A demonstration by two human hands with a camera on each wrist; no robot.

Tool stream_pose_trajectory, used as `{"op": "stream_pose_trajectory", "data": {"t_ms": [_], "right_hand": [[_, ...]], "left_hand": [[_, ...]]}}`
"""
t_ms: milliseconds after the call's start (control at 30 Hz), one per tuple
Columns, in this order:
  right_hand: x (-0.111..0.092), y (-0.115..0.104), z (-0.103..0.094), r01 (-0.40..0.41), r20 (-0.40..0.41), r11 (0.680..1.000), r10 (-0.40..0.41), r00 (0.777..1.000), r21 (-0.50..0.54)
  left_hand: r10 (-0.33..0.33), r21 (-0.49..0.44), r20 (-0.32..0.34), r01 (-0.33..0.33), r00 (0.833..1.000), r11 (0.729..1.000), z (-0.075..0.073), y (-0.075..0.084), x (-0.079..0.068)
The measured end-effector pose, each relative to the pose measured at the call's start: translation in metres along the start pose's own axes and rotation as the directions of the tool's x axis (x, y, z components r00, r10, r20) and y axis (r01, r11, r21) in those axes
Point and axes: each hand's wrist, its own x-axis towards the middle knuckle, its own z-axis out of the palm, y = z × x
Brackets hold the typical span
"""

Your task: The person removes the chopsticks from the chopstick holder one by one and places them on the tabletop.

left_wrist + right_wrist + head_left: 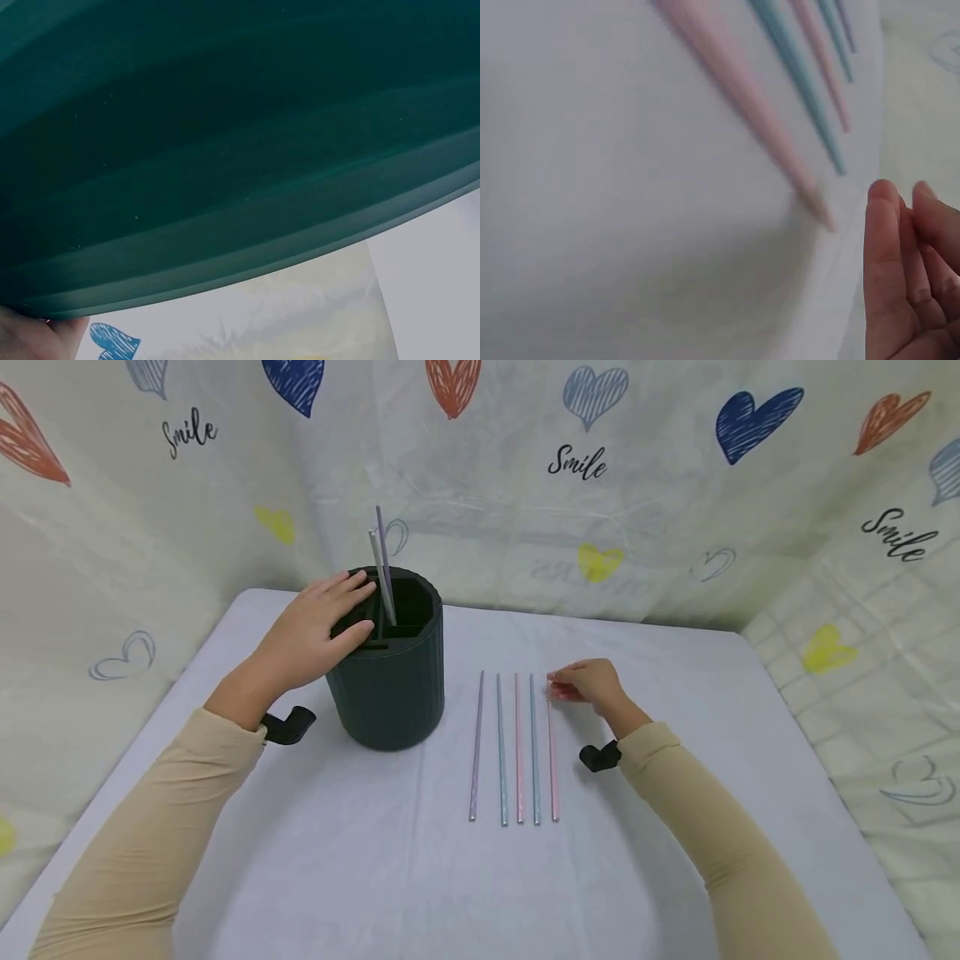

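My left hand (315, 627) rests over the left rim of a dark green divided holder (393, 693), fingers spread and thumb across its top. Its ribbed wall (240, 165) fills most of the left wrist view. A silvery straw (383, 581) and a purple straw (382, 539) stand in the holder. On the table lie a purple straw (476, 747), two blue straws and two pink ones, side by side. My right hand (588, 685) is at the far end of the rightmost pink straw (742, 97); in the right wrist view its fingertips (883, 191) are apart from that straw.
A white cloth covers the table (337, 877). Behind and beside it hangs a pale curtain (495, 502) printed with hearts and words. Black wrist mounts (288, 725) sit on both wrists.
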Motion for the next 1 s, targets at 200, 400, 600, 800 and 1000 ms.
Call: {"op": "stream_pose_trajectory", "data": {"t_ms": [200, 400, 600, 800, 1000], "right_hand": [[-0.011, -0.045, 0.014, 0.219, -0.067, 0.969, -0.212, 0.975, 0.119], [-0.025, -0.098, 0.041, 0.398, -0.061, 0.886, -0.395, 0.917, 0.239], [-0.037, -0.138, 0.073, 0.492, -0.036, 0.815, -0.507, 0.861, 0.305], [-0.045, -0.156, 0.099, 0.542, -0.016, 0.765, -0.573, 0.819, 0.348], [-0.048, -0.162, 0.116, 0.612, -0.025, 0.712, -0.645, 0.764, 0.346]], "left_hand": [[-0.001, 0.004, 0.006, 0.001, 1.0, 1.0, -0.002, 0.002, 0.002], [0.003, 0.007, 0.009, -0.003, 1.0, 1.0, -0.002, 0.002, 0.004], [0.0, 0.001, 0.001, 0.0, 1.0, 1.0, -0.001, 0.001, 0.002], [0.002, 0.007, 0.002, -0.002, 1.0, 1.0, 0.0, 0.001, -0.001], [-0.001, 0.013, 0.004, 0.001, 1.0, 1.0, 0.002, 0.001, 0.001]]}}
